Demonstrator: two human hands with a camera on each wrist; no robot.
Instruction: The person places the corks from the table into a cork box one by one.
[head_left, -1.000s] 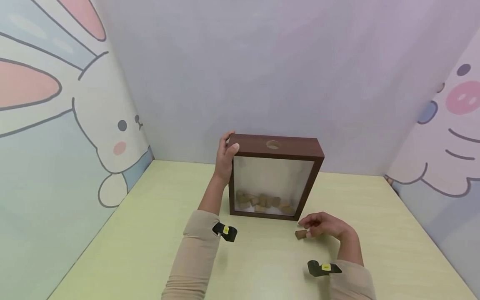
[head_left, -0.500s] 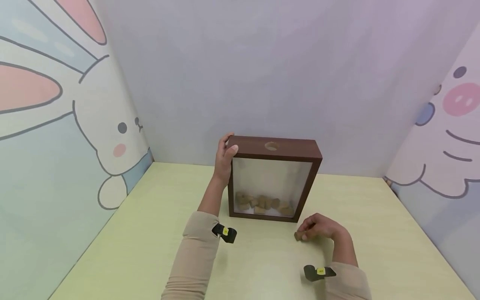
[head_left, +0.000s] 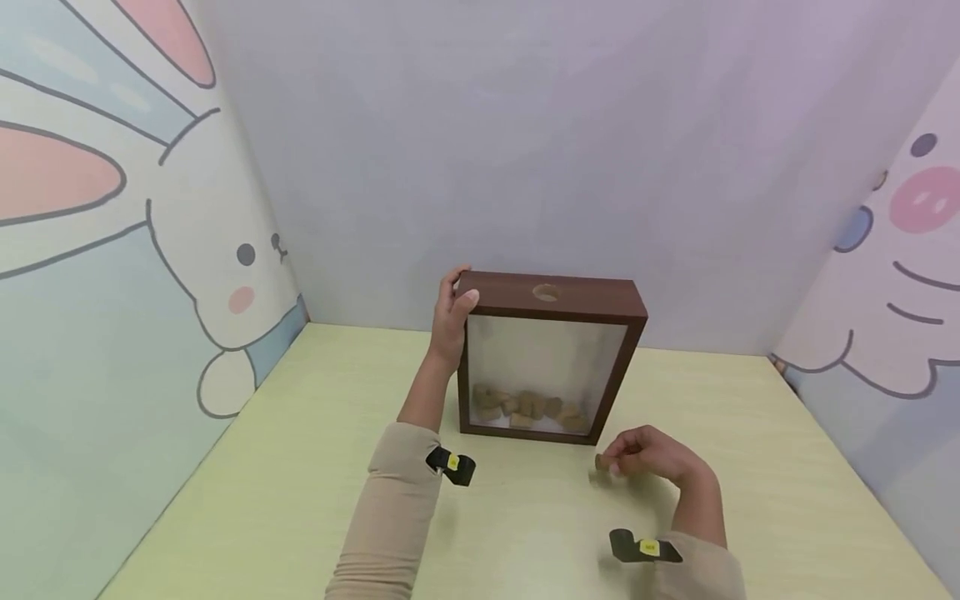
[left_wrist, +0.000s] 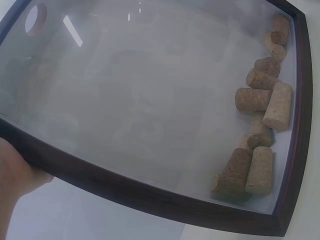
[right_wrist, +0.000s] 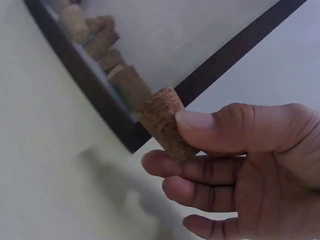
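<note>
A dark brown wooden box (head_left: pixel 555 315) with a clear front stands upright on the table, a round hole (head_left: pixel 547 292) in its top. Several corks (left_wrist: pixel 278 106) lie along the bottom inside it. My left hand (head_left: pixel 450 321) grips the box's upper left corner, thumb at the front edge and fingers behind. Just off the box's lower right corner, my right hand (head_left: pixel 654 454) pinches a single cork (right_wrist: pixel 165 122) between thumb and fingers. That cork is raised slightly, with its shadow on the table below.
The pale yellow-green table (head_left: pixel 300 500) extends on both sides of the box. A grey-white wall (head_left: pixel 525 150) rises close behind it. Cartoon-printed walls (head_left: pixel 217 275) flank the table left and right.
My right hand has closed its fingers on the cork that lay on the table and lifted it a little. The left hand and the box stay in place.
</note>
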